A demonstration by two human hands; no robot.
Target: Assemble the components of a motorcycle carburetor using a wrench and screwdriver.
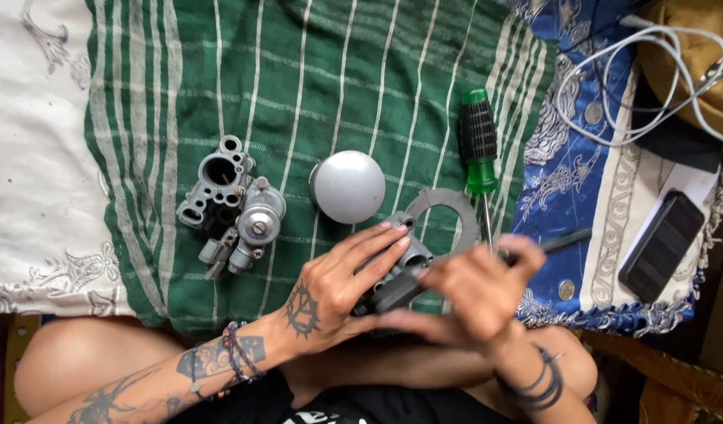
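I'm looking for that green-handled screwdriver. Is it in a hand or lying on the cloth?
Lying down. The screwdriver rests flat on the green cloth, apart from both hands; the right hand holds a different, dark tool.

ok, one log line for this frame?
left hand: holds grey metal part | right hand: grips dark tool | nearby: carburetor, grey dome, green screwdriver on green cloth

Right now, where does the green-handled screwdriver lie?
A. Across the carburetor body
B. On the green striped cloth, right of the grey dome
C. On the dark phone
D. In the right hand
B: the green-handled screwdriver lies on the green striped cloth, right of the grey dome, untouched by either hand.
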